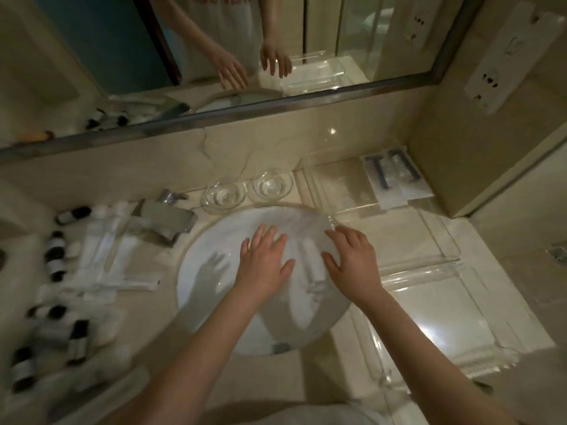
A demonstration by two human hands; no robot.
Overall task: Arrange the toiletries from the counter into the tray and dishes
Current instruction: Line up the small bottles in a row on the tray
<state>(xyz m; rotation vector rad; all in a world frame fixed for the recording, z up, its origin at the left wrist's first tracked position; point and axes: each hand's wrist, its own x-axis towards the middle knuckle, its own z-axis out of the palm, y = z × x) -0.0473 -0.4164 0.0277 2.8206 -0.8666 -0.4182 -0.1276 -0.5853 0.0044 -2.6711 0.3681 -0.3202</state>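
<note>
My left hand (264,259) and my right hand (352,256) hover over the white sink basin (214,289), fingers spread, holding nothing. Two clear glass dishes (222,196) (272,184) stand behind the basin, and nothing shows inside them. A large clear acrylic tray (429,271) lies on the counter to the right, with flat packets holding dark combs or razors (395,179) at its far end. White wrapped packets (107,256) and several small bottles with black caps (55,256) lie scattered and blurred on the counter to the left.
A chrome faucet (167,216) stands at the basin's back left. A mirror (214,56) runs along the back wall and reflects my hands. A side wall with sockets (487,84) closes off the right. The counter's front edge is near my body.
</note>
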